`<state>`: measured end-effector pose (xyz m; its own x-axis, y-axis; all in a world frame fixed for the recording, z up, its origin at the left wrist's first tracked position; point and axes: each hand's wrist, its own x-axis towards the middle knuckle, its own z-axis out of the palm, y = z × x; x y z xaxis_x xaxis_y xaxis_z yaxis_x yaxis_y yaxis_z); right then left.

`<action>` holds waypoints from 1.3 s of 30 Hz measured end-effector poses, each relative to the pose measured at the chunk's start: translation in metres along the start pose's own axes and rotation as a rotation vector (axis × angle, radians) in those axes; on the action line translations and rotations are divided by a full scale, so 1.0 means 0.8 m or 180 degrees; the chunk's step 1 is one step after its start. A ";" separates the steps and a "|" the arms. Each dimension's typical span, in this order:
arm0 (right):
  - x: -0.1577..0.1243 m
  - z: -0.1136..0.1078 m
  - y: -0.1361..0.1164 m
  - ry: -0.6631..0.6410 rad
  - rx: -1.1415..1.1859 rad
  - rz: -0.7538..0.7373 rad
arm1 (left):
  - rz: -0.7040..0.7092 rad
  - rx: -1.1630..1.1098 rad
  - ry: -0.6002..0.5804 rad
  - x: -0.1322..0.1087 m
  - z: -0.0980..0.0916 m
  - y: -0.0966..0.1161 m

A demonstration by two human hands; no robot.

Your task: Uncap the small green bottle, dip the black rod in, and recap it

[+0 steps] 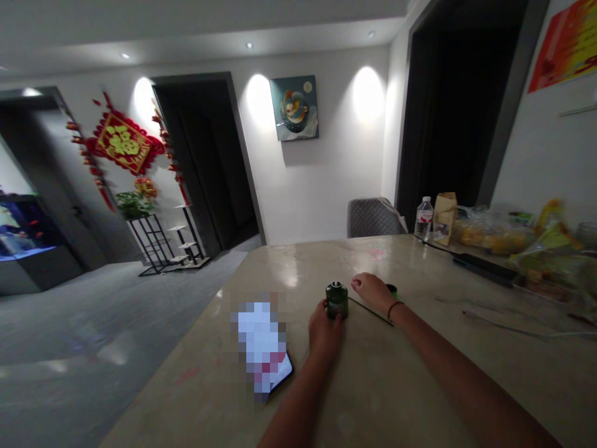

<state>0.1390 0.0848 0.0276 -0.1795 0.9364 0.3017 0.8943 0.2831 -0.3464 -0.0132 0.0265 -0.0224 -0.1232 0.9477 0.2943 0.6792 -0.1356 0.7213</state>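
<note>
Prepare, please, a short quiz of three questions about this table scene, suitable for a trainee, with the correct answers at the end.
1. Multiple choice: which thing does the left hand hold? (a) a white cable (b) a dark green container (c) a paper bag
2. True or false: a dark band goes around the wrist of the right hand.
3. Fill in: seen from the person, the phone lies to the ____ of the dark green container.

Key: 1 b; 2 true; 3 left.
</note>
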 end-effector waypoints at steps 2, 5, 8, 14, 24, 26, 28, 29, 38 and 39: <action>-0.006 0.009 0.005 -0.0404 -0.0585 -0.0032 | -0.0009 -0.0009 0.0000 0.000 0.000 0.000; -0.013 0.020 0.003 -0.0580 -0.0926 -0.0121 | 0.0006 -0.0067 0.0008 0.000 0.000 0.001; -0.013 0.021 -0.002 -0.0572 -0.0951 -0.0099 | -0.0021 -0.0089 -0.0007 0.000 -0.001 0.001; 0.004 -0.013 0.006 0.0055 -0.0044 0.0323 | -0.0058 -0.0016 -0.0053 -0.001 -0.003 0.003; 0.014 -0.053 -0.030 0.2031 0.3015 -0.0140 | 0.0002 -0.0032 0.0019 -0.003 -0.001 0.004; 0.010 -0.049 -0.036 0.2082 0.2813 -0.0308 | -0.0005 -0.0035 -0.0004 -0.003 -0.002 0.004; 0.008 -0.042 -0.040 0.2037 0.2556 -0.0467 | -0.0006 -0.0048 -0.0018 -0.003 -0.002 0.005; 0.006 -0.037 -0.041 0.1977 0.2446 -0.0524 | 0.0004 -0.0059 -0.0013 -0.003 -0.002 0.005; 0.008 -0.001 -0.039 0.0953 0.1936 -0.0478 | 0.0002 -0.0098 -0.0071 -0.002 -0.002 0.004; 0.010 0.000 -0.037 0.0949 0.2075 -0.0418 | -0.0005 -0.0094 -0.0080 -0.002 -0.003 0.005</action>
<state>0.1108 0.0836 0.0401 -0.0662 0.8162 0.5740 0.4306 0.5423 -0.7214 -0.0120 0.0234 -0.0187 -0.1057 0.9549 0.2776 0.6574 -0.1423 0.7400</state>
